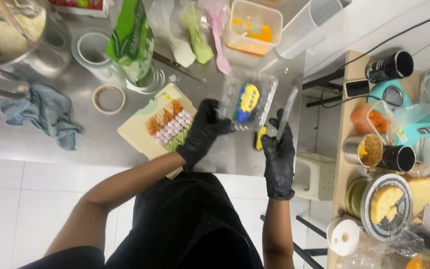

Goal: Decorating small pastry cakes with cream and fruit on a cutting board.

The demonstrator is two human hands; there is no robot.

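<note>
Steel counter (100,144) is carrying the work. Left hand (202,130) is closing on a clear plastic clamshell pack (249,102) at centre; right hand (278,149) is gripping what appears to be a knife (287,112) beside it. Steadying the pack flat, blade away from fingers, seems advisable.

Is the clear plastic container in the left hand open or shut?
Cannot tell: the left hand grips the clear plastic container by its edge, but glare hides the lid seam.
</note>
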